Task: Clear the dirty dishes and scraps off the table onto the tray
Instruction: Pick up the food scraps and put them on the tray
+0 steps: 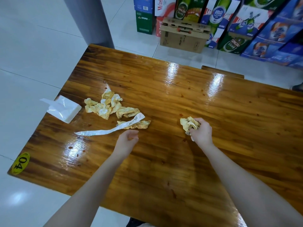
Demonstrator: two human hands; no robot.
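Note:
A heap of greasy, orange-stained crumpled napkins lies on the left part of the glossy wooden table. A long white paper receipt strip runs from the heap toward the near left, over one more stained napkin. My left hand hovers just below that strip, fingers loosely curled, holding nothing I can see. My right hand is at the table's middle, shut on a wad of stained napkins. No tray or dishes are in view.
A white pack of tissues sits at the table's left edge. Red sauce spots dot the tabletop. A yellow "04" sticker marks the near left corner. Stacked beer cartons and a cardboard box stand on the tiled floor beyond.

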